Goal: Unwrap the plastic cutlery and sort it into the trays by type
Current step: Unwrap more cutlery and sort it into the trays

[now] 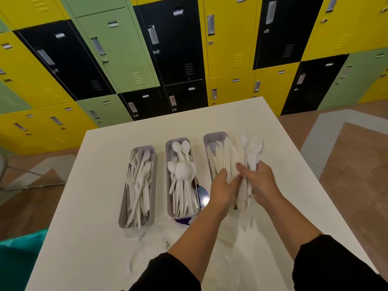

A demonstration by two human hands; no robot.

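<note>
Three long grey trays stand side by side on the white table. The left tray (123, 208) is full of white forks, the middle tray (168, 156) of white spoons, the right tray (212, 137) of white knives. Over the right tray my left hand (223, 190) and my right hand (262, 181) both grip one cutlery bundle (252, 152). A spoon and a fork stick up out of it, blurred. Its lower end hangs between my wrists.
Clear plastic wrappers (147, 244) lie crumpled on the table's near side. A shiny purple disc (203, 196) peeks out beside the middle tray. A teal bag (19, 259) sits at the table's left edge. Coloured lockers stand behind the table's far edge.
</note>
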